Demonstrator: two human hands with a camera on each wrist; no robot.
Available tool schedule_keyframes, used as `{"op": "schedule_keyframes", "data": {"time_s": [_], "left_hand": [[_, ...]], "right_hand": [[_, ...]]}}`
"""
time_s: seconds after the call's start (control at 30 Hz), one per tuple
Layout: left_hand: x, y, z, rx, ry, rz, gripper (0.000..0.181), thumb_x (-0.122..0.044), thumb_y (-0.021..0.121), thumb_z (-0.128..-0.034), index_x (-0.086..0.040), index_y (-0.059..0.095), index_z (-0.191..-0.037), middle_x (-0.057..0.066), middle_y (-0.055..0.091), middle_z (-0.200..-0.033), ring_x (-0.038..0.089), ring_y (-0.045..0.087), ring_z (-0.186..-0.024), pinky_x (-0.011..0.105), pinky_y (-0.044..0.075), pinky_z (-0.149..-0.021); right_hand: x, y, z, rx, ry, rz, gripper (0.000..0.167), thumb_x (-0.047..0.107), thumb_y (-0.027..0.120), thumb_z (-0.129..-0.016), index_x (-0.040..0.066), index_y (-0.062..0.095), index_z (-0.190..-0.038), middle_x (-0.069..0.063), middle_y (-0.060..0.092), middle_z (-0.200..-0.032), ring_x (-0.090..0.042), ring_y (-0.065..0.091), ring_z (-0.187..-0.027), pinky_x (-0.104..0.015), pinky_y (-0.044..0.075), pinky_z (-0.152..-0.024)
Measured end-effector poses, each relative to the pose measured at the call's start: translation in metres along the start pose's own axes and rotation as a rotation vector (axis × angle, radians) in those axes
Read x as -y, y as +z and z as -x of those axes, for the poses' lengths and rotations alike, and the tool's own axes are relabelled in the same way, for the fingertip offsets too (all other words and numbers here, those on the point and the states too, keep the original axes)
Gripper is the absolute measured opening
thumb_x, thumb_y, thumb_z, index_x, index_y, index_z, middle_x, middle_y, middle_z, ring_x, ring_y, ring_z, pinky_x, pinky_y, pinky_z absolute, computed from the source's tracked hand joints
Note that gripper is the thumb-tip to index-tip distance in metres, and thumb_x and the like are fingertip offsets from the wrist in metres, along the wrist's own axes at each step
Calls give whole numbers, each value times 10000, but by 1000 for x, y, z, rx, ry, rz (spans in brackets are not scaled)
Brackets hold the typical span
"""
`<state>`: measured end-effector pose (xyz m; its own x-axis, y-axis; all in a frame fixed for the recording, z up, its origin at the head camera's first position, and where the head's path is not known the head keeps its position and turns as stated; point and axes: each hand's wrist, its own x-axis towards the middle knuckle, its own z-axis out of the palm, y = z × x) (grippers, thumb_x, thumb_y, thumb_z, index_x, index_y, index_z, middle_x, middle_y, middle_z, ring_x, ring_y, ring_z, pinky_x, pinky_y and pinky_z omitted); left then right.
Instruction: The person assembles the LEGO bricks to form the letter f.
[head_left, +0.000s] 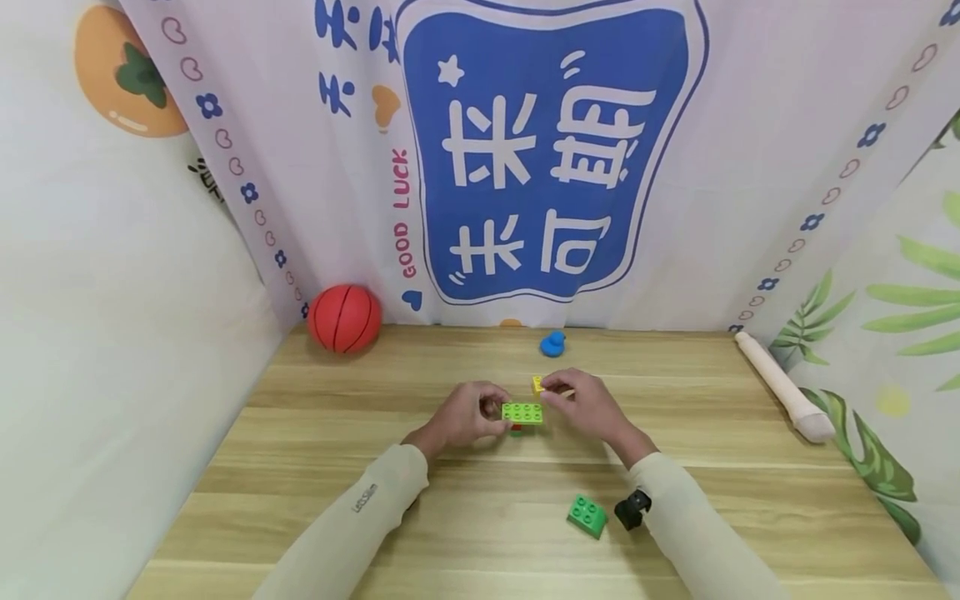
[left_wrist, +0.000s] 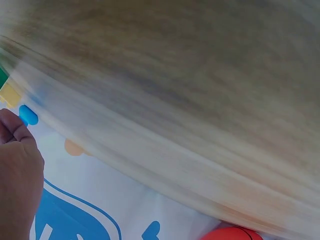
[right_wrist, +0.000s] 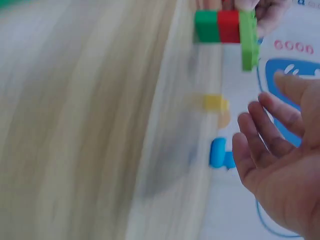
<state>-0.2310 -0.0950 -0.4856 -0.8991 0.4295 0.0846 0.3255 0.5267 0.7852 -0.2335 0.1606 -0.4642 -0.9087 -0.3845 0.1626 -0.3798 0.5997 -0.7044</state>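
Observation:
My left hand [head_left: 468,414] grips the left end of a small brick stack. Its top is a light green toy brick [head_left: 522,413]; under that come a red brick [right_wrist: 228,26] and a dark green brick [right_wrist: 207,26], seen in the right wrist view. Fingers of my right hand [right_wrist: 280,150] are spread and hold nothing there. In the head view that hand [head_left: 588,406] is beside a small yellow brick [head_left: 537,384] on the table, behind the stack. The left wrist view shows part of my left hand [left_wrist: 19,170]; the held stack is mostly out of frame.
A green brick [head_left: 587,516] lies nearer on the wooden table [head_left: 315,500], by the right forearm. Toward the back are a blue toy duck [head_left: 553,344] and a red ball [head_left: 345,319]. A pale stick-like object [head_left: 783,387] lies along the right edge. Printed cloth [head_left: 720,208] hangs behind.

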Motion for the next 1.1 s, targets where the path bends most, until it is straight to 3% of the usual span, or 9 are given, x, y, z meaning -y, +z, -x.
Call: {"op": "schedule_keyframes", "data": {"time_s": [0.17, 0.3, 0.47, 0.6, 0.83, 1.1], "left_hand": [[1, -2, 1, 0, -11, -7, 288, -141, 876, -881, -89, 794, -1153, -4, 675, -934, 142, 566, -852, 219, 469, -716], [2, -2, 2, -2, -2, -8, 287, -142, 872, -885, -83, 795, -1155, -1, 687, -941, 144, 568, -852, 219, 469, -719], [3, 0, 2, -1, -13, 13, 283, -152, 870, -892, -90, 797, -1158, -4, 700, -961, 144, 571, -858, 216, 476, -720], [3, 0, 2, 0, -7, 20, 280, -152, 874, -889, -87, 796, -1150, 4, 702, -956, 143, 572, -851, 217, 475, -712], [2, 1, 1, 3, -7, 10, 272, -155, 872, -889, -94, 797, -1143, -3, 695, -943, 128, 566, -839, 209, 469, -706], [1, 0, 1, -2, -9, 6, 258, -157, 868, -898, -97, 798, -1139, -1, 689, -948, 134, 564, -848, 213, 467, -716]], "right_hand": [[-20, 2, -3, -52, 88, 54, 362, 147, 712, -1041, -18, 672, -1360, -225, 696, -1308, -369, 701, -1174, -533, 584, -1027], [-32, 10, -10, -18, 130, 22, 565, 136, 754, -1011, -13, 546, -1515, -282, 597, -1431, -400, 672, -1229, -552, 562, -1062], [-37, 16, -23, 46, 117, -3, 726, 169, 769, -1009, 9, 413, -1622, -303, 535, -1485, -425, 686, -1244, -547, 572, -1064], [-37, 17, -31, 75, 84, 27, 684, 118, 783, -989, -3, 472, -1586, -307, 570, -1437, -396, 714, -1162, -554, 576, -1042], [-36, 18, -34, 82, 93, 78, 438, 72, 789, -968, 21, 691, -1392, -205, 640, -1260, -257, 658, -1022, -477, 572, -952], [-39, 19, -30, 59, 93, 66, 373, 81, 791, -968, 3, 720, -1326, -167, 652, -1193, -249, 684, -1021, -445, 593, -935]]}}
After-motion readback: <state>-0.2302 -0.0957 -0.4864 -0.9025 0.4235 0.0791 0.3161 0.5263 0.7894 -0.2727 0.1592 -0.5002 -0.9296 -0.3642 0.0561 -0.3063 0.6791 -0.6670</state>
